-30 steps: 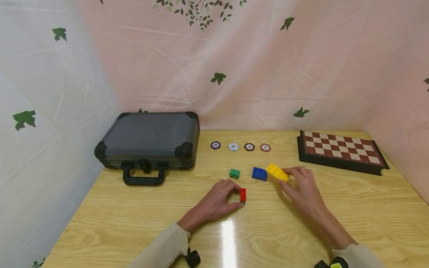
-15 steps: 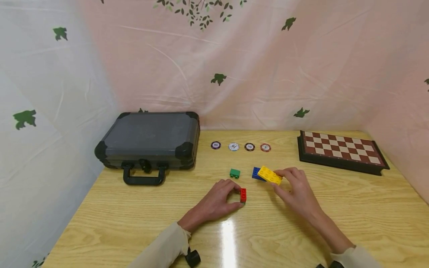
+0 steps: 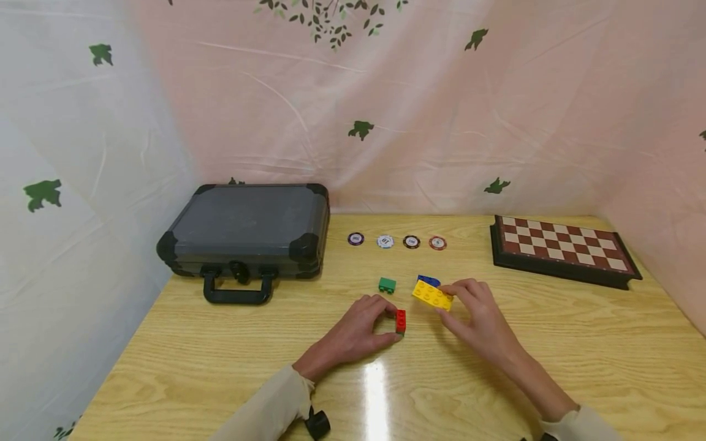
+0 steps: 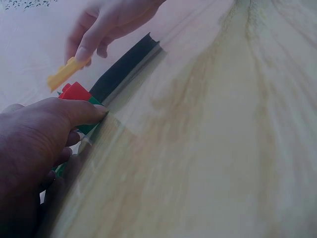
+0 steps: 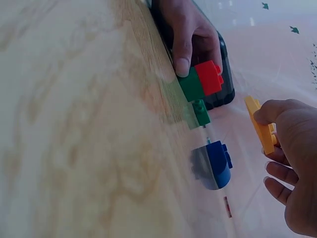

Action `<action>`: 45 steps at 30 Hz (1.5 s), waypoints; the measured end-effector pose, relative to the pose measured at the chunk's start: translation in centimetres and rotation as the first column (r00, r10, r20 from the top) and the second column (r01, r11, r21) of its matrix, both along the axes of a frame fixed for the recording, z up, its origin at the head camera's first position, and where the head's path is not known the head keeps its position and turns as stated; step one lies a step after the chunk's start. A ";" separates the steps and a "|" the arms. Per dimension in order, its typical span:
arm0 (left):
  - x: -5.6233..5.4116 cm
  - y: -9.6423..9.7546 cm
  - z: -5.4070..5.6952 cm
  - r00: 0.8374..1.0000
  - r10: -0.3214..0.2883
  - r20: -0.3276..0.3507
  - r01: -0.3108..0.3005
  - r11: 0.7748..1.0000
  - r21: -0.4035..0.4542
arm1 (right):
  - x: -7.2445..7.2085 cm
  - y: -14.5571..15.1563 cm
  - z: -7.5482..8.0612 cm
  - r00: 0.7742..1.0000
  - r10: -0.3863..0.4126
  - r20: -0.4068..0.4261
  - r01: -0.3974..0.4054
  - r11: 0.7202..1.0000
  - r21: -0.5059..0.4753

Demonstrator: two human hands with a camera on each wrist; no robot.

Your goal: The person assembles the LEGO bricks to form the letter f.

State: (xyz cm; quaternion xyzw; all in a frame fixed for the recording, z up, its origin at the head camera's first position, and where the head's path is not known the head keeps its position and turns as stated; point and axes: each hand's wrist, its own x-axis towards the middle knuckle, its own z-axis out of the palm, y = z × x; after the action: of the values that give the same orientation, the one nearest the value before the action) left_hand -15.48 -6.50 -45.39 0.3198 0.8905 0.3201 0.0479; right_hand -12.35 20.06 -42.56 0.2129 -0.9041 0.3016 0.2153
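My left hand (image 3: 355, 331) pinches a small stack on the table between thumb and fingers: a red toy brick (image 3: 401, 320) on top of a green brick (image 5: 190, 85). Held up off the table, a flat yellow brick (image 3: 432, 296) is pinched at its right end by my right hand (image 3: 480, 321). In the head view it covers part of a blue brick (image 3: 429, 280) that lies on the table with a rounded end. The right wrist view shows the yellow brick apart from the blue one. A small green brick (image 3: 387, 285) lies just beyond my left hand.
Several poker chips (image 3: 411, 242) lie in a row farther back. A grey case (image 3: 248, 226) with a black handle stands at the left. On the right rests a folded chessboard (image 3: 562, 248). Hanging cloth (image 3: 408, 92) encloses the back and sides of the table.
My right hand has moved left and slightly nearer with the yellow brick, which now overlaps the blue brick in the head view. My left hand and its stack have stayed put.
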 end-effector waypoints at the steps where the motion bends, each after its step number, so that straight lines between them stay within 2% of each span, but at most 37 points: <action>1: 0.0 0.0 0.0 1.000 0.001 0.002 -0.001 1.000 0.000 | 0.0 -0.1 0.0 1.000 0.011 -0.002 -0.011 1.000 0.003; 13: 0.0 0.0 0.1 1.000 -0.005 -0.002 0.005 1.000 -0.002 | 0.2 -0.9 -0.1 0.993 0.117 -0.002 -0.117 0.993 0.003; 20: -0.1 0.1 0.2 1.000 -0.006 0.000 0.006 1.000 -0.008 | 0.2 -1.3 -0.3 0.989 0.149 0.015 -0.149 0.989 0.014; 28: -0.1 0.0 0.1 1.000 -0.006 -0.007 0.006 1.000 -0.012 | 0.2 -1.6 -0.4 0.976 0.217 0.016 -0.217 0.976 0.011; 34: -0.1 0.0 0.0 0.999 -0.015 -0.041 0.015 1.000 -0.001 | 0.2 -1.7 -0.6 0.972 0.234 0.034 -0.234 0.972 0.015; 45: -0.1 0.0 -0.1 0.998 -0.020 -0.068 0.019 1.000 -0.005 | 0.1 -1.8 -0.7 0.963 0.268 0.019 -0.268 0.963 0.022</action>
State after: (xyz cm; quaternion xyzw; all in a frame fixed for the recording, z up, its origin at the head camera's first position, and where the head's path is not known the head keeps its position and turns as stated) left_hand -15.60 -6.46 -45.46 0.3390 0.8892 0.3065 0.0215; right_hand -12.28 18.29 -43.31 0.3334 -0.8723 0.3185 0.1626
